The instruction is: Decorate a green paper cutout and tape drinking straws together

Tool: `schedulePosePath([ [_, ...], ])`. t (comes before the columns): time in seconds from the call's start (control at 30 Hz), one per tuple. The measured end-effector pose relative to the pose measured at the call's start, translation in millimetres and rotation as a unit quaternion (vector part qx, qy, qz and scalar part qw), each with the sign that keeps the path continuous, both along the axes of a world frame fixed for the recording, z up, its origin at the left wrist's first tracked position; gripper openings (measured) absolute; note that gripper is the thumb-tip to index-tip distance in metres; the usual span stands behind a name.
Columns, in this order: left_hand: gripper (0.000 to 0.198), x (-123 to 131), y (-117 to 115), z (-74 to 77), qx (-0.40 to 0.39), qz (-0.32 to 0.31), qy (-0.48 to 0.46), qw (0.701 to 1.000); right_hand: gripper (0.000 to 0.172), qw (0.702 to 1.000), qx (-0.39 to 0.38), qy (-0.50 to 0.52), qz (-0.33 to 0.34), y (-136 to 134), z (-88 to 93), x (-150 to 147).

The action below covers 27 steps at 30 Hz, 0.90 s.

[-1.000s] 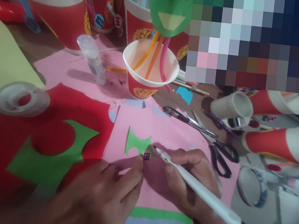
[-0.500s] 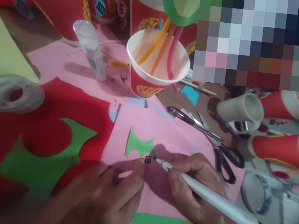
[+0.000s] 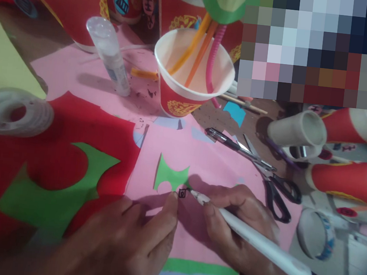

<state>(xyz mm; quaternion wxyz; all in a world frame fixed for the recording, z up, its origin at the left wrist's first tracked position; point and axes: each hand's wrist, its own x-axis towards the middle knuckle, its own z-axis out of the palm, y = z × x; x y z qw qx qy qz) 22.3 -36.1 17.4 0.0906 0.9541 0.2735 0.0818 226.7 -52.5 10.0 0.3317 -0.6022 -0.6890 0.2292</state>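
Observation:
My right hand (image 3: 238, 224) grips a white marker pen (image 3: 258, 241) whose tip rests at a small black square drawing (image 3: 182, 194) on the pink paper (image 3: 201, 157). My left hand (image 3: 120, 240) lies on the sheet with its fingers curled, one fingertip pressing the paper just left of the drawing. A green paper scrap (image 3: 170, 175) lies right above the drawing.
A red paper cup (image 3: 189, 81) holding bent straws stands behind the pink sheet. A glue bottle (image 3: 108, 55) lies to its left, a tape roll (image 3: 11, 112) at far left. Scissors (image 3: 270, 181) and a pen (image 3: 231, 144) lie right. Several cups lie tipped at right.
The marker tip has stayed at the small drawing with slight movement. My left fingertip keeps pressing beside it. The view has tilted slightly downward.

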Motion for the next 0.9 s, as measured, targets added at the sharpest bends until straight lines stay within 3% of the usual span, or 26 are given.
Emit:
schedulePosePath([
  [0.2,0.039,-0.4,-0.7,-0.4,0.008,-0.007,0.016,1.000,0.014,1.000,0.009,-0.003,0.020,0.1,1.8,1.0],
  [0.4,0.036,0.8,-1.4,0.2,-0.006,0.008,0.011,1.000,0.012,0.996,-0.065,0.021,-0.048,-2.6,6.2,-2.8],
  [0.57,0.034,0.3,1.3,0.6,0.011,-0.014,0.010,1.000,0.011,0.987,-0.070,0.082,-0.118,-3.3,5.4,-6.0],
  [0.9,0.036,-0.7,2.9,0.5,0.022,-0.024,0.017,0.999,0.012,0.984,-0.073,0.108,-0.118,-3.2,3.2,-6.5],
])
